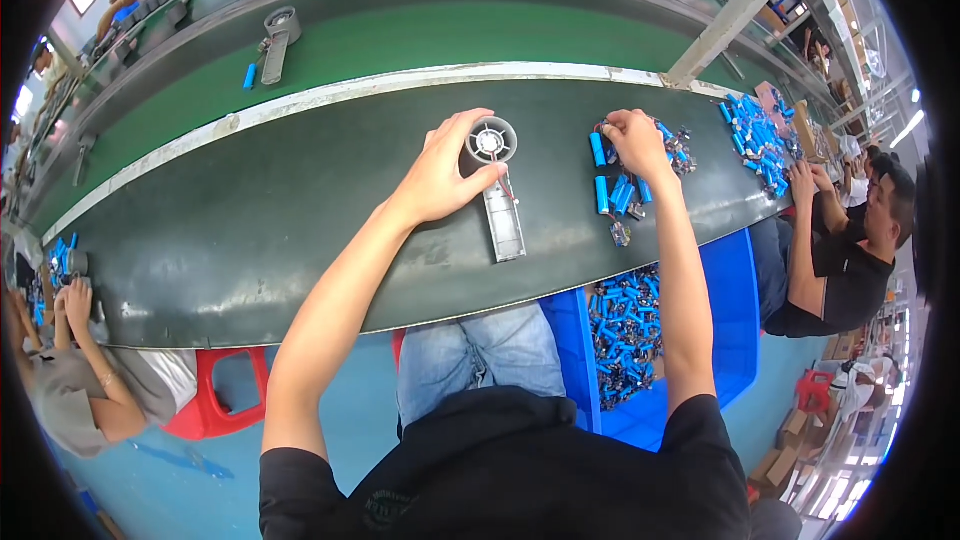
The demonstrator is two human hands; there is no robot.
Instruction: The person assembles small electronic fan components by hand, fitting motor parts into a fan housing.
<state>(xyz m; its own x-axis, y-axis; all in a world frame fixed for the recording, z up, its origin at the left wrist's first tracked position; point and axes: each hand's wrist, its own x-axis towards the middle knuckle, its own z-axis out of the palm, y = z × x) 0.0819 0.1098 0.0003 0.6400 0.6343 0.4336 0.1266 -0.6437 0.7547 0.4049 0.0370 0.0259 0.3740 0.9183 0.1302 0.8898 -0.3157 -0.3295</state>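
My left hand (448, 170) is closed round a grey fan housing (505, 225), thumb on its front and fingers along the far side of its round end. A small fan shows inside the ring, and thin red wires run into the open trough-shaped handle, which lies toward me on the bench. To the right, my right hand (637, 143) bends down over a small pile of blue battery cells (602, 194) with wires and little circuit boards. Its thumb and fingertips are pinched together among the wires near one upright cell (597, 149); what they grip is hidden.
Below the bench edge, right of my lap, a blue bin (725, 305) holds many wired cells. Beyond a pale rail (350, 90) runs a green conveyor (400, 35) with another housing (280, 40). Co-workers sit at both sides; the right one (850, 260) handles a larger battery heap (758, 140).
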